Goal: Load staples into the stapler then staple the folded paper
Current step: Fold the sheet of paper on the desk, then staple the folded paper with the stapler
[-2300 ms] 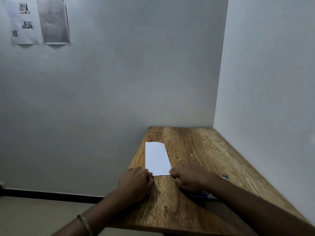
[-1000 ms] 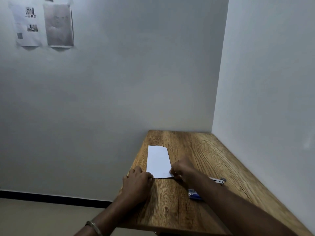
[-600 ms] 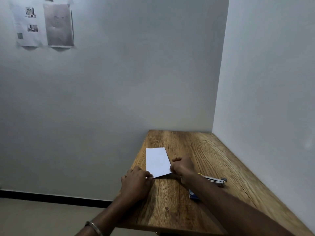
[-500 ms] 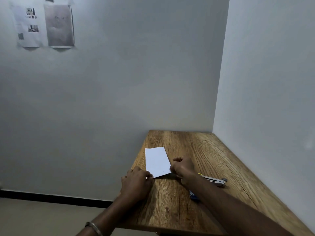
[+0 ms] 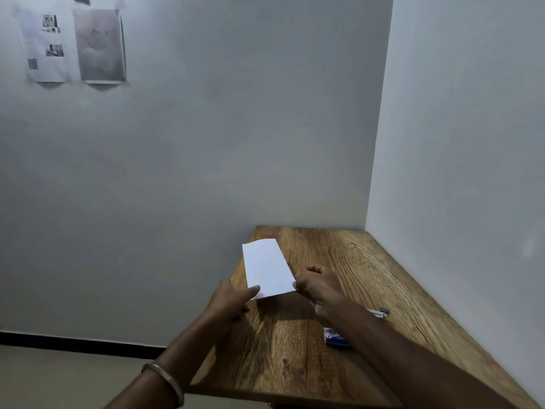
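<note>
While folded paper (image 5: 267, 268) sits mid-frame, near end raised off table (image 5: 368, 261): left hand (image 5: 233, 299), right hand (image 5: 318, 286) pinch near corners. Keep layers aligned, grip light. Stapler (image 5: 379, 313), blue staple box (image 5: 334, 340) lower right, untouched; load first.

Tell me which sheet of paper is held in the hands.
The folded paper above the table; the two other sheets hang on the wall.

wooden table (image 5: 368, 261), stapler (image 5: 379, 313), blue box (image 5: 334, 340)
</note>
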`<action>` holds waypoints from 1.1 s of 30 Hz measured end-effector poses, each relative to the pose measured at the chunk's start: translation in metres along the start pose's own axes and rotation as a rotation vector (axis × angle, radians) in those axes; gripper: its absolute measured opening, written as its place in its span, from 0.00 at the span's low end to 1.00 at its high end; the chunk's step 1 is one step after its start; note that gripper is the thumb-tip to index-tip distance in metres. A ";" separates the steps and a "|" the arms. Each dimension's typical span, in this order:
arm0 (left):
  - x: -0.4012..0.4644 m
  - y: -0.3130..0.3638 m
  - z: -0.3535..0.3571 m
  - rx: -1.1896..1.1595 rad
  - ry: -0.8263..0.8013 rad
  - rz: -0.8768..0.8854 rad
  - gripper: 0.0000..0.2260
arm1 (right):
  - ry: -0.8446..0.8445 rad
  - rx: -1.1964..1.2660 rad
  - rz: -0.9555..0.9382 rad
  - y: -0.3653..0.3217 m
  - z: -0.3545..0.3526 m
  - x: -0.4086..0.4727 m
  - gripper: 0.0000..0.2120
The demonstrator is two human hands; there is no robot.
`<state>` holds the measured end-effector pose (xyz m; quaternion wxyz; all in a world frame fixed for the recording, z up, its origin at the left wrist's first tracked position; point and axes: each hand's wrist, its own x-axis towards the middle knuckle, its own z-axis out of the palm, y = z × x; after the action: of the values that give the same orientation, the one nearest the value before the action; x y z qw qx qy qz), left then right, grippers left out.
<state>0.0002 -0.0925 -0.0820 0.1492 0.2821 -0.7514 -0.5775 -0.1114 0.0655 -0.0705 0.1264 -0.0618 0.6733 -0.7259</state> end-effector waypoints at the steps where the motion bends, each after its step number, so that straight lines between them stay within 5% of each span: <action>1: 0.001 0.001 -0.002 -0.110 -0.052 -0.046 0.35 | -0.011 0.023 -0.002 -0.001 -0.002 0.000 0.28; 6: -0.003 0.006 0.004 -0.558 -0.282 -0.229 0.21 | -0.073 0.132 -0.011 -0.006 -0.008 -0.001 0.28; 13: -0.002 0.009 0.021 -0.586 -0.288 -0.276 0.14 | -0.152 0.054 -0.082 -0.008 -0.029 -0.004 0.25; 21: 0.001 0.002 0.029 -0.585 -0.276 -0.274 0.10 | -0.068 -0.759 -0.582 -0.020 -0.091 0.008 0.09; 26: 0.003 0.002 0.031 -0.578 -0.273 -0.269 0.10 | -0.239 -1.176 -0.491 -0.027 -0.135 0.015 0.17; 33: 0.002 0.001 0.033 -0.558 -0.268 -0.252 0.10 | -0.435 -1.193 -0.467 -0.011 -0.148 0.014 0.19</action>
<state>-0.0196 -0.0682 -0.0911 0.0479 0.2424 -0.5365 -0.8069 -0.1644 0.2047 -0.0731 0.0430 -0.4097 0.8868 -0.2094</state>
